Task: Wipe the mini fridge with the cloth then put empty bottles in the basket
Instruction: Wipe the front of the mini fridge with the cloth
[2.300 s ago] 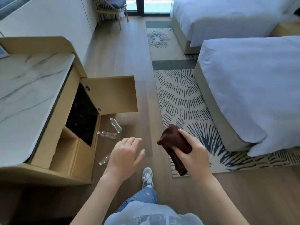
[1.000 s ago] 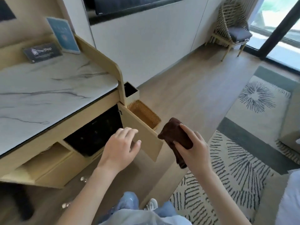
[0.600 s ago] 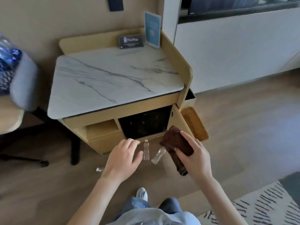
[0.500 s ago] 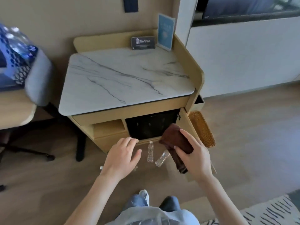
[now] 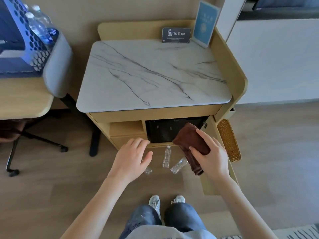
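Observation:
The black mini fridge [image 5: 162,130] sits in the cabinet under the marble top, its wooden door [image 5: 222,163] swung open to the right. My right hand [image 5: 213,156] grips a folded brown cloth [image 5: 190,144] just in front of the fridge's right side. My left hand [image 5: 132,157] hovers empty with fingers apart, left of the fridge. Three clear empty bottles lie on the floor: one upright-pointing bottle [image 5: 167,156], one slanted bottle [image 5: 178,166], and one bottle [image 5: 148,170] partly hidden under my left hand. A woven basket [image 5: 228,140] stands right of the door.
The marble top [image 5: 153,73] carries a dark sign [image 5: 176,35] and a blue card [image 5: 205,23]. A desk [image 5: 22,99] and a rolling chair [image 5: 57,69] stand at left, with full water bottles [image 5: 39,26] behind. My feet [image 5: 166,202] are on the wooden floor.
The view has swung from the beds round to face the cabinet squarely and come closer. Both hands keep their pose, the cloth still in my right hand.

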{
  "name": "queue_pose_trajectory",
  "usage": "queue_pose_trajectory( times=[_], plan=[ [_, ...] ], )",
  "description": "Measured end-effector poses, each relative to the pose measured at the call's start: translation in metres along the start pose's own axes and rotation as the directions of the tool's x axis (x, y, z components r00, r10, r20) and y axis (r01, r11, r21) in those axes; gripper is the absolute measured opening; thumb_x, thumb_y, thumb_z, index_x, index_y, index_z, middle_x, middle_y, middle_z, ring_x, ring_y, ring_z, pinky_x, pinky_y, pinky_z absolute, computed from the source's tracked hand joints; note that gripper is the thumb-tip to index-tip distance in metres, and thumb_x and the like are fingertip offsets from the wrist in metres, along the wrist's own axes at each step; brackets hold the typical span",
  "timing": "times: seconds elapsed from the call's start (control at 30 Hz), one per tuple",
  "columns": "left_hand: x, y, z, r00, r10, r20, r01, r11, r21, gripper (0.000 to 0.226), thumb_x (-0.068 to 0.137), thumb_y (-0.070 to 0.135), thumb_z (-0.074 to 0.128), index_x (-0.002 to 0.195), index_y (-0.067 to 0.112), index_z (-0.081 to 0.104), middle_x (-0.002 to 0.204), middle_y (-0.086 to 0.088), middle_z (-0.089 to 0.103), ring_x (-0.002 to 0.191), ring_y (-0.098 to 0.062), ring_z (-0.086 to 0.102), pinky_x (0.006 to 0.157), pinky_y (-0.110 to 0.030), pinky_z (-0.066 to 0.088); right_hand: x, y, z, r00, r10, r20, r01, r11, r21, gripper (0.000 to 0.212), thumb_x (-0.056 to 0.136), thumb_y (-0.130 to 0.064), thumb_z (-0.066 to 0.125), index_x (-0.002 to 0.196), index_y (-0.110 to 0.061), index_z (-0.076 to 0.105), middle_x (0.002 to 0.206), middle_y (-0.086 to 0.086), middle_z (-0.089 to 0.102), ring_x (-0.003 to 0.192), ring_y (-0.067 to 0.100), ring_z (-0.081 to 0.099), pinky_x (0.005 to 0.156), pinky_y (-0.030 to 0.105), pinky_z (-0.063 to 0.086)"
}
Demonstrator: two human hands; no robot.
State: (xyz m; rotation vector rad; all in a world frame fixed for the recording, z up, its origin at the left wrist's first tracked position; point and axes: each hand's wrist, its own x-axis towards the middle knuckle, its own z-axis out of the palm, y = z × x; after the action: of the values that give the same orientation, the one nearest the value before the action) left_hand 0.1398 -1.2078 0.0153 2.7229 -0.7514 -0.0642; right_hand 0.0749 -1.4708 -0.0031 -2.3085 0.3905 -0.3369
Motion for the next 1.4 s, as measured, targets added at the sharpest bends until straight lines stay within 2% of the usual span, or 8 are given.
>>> queue_pose_trajectory(
  times=[0.3, 0.47, 0.63, 0.87, 1.1, 1.17, 1.27, 1.4],
  plan=[
    [0.033, 0.026, 0.020, 0.999, -0.034, -0.008, 0.033, 0.999, -0.041, 0.036, 0.097, 0.031, 0.055, 0.124, 0.008, 0.063, 0.117, -0.004, 0.066, 0.106, -0.024, 0.061, 0.082, -0.036, 0.054, 0.032, 0.022, -0.003, 0.996, -0.025, 0.086, 0.024, 1.000, 0.014, 0.063, 0.083, -0.027, 0.078, 0.138, -0.043, 0.051, 0.105, -0.015, 0.057, 0.094, 0.008, 0.057, 0.079, 0.033, 0.058],
    [0.063, 0.024, 0.048, 0.998, -0.062, -0.022, 0.060, 0.996, -0.069, 0.046, 0.098, 0.033, 0.054, 0.138, 0.010, 0.054, 0.132, -0.004, 0.061, 0.121, -0.024, 0.055, 0.097, -0.037, 0.049, 0.057, 0.045, 0.022, 0.989, -0.055, 0.137, 0.052, 0.998, 0.022, 0.064, 0.082, -0.024, 0.080, 0.139, -0.037, 0.054, 0.103, -0.008, 0.061, 0.092, 0.016, 0.060, 0.077, 0.042, 0.059],
    [0.093, -0.003, 0.097, 0.997, -0.072, 0.024, 0.073, 0.995, -0.065, 0.051, 0.099, 0.035, 0.051, 0.143, 0.012, 0.048, 0.137, -0.004, 0.058, 0.123, -0.022, 0.055, 0.098, -0.036, 0.049, 0.076, 0.079, 0.069, 0.990, -0.047, 0.132, 0.046, 0.999, 0.013, 0.064, 0.082, -0.023, 0.079, 0.139, -0.035, 0.054, 0.104, -0.006, 0.063, 0.092, 0.015, 0.060, 0.076, 0.035, 0.056],
    [0.132, -0.082, 0.243, 0.992, -0.056, 0.113, 0.059, 0.998, -0.022, 0.047, 0.099, 0.039, 0.046, 0.138, 0.013, 0.050, 0.131, -0.002, 0.058, 0.117, -0.022, 0.054, 0.091, -0.035, 0.048, 0.100, 0.185, 0.194, 0.990, -0.008, 0.141, 0.011, 1.000, -0.020, 0.066, 0.081, -0.022, 0.080, 0.140, -0.036, 0.052, 0.103, -0.011, 0.062, 0.090, 0.012, 0.059, 0.075, 0.025, 0.050],
    [0.171, -0.168, 0.426, 0.990, -0.009, 0.140, 0.004, 0.999, 0.036, 0.049, 0.101, 0.046, 0.037, 0.141, 0.019, 0.046, 0.136, 0.005, 0.052, 0.121, -0.016, 0.049, 0.089, -0.028, 0.048, 0.118, 0.322, 0.338, 0.986, -0.026, 0.165, 0.025, 1.000, 0.007, 0.067, 0.080, -0.023, 0.083, 0.138, -0.042, 0.055, 0.106, -0.017, 0.062, 0.090, 0.001, 0.057, 0.077, 0.005, 0.046],
    [0.181, -0.189, 0.476, 0.990, 0.016, 0.143, -0.022, 0.999, 0.038, 0.052, 0.101, 0.049, 0.033, 0.145, 0.022, 0.041, 0.140, 0.008, 0.048, 0.127, -0.012, 0.045, 0.094, -0.027, 0.047, 0.121, 0.358, 0.374, 0.985, -0.042, 0.170, 0.037, 0.999, 0.034, 0.068, 0.079, -0.024, 0.084, 0.137, -0.044, 0.054, 0.111, -0.019, 0.064, 0.096, -0.001, 0.060, 0.085, 0.009, 0.051],
    [0.194, -0.215, 0.540, 0.994, 0.053, 0.094, -0.055, 0.998, 0.024, 0.056, 0.099, 0.054, 0.026, 0.145, 0.025, 0.041, 0.138, 0.012, 0.048, 0.127, -0.008, 0.044, 0.097, -0.024, 0.044, 0.126, 0.410, 0.422, 0.984, -0.083, 0.155, 0.068, 0.992, 0.105, 0.072, 0.076, -0.022, 0.086, 0.133, -0.052, 0.053, 0.114, -0.032, 0.059, 0.106, -0.005, 0.060, 0.093, 0.014, 0.051],
    [0.205, -0.247, 0.615, 0.992, 0.120, 0.029, -0.120, 0.993, -0.017, 0.063, 0.095, 0.059, 0.021, 0.142, 0.026, 0.045, 0.132, 0.013, 0.053, 0.122, -0.006, 0.047, 0.096, -0.022, 0.043, 0.132, 0.468, 0.479, 0.974, -0.168, 0.155, 0.144, 0.978, 0.153, 0.072, 0.074, -0.022, 0.087, 0.128, -0.058, 0.055, 0.110, -0.029, 0.063, 0.106, -0.009, 0.058, 0.085, 0.011, 0.052]
  ],
)
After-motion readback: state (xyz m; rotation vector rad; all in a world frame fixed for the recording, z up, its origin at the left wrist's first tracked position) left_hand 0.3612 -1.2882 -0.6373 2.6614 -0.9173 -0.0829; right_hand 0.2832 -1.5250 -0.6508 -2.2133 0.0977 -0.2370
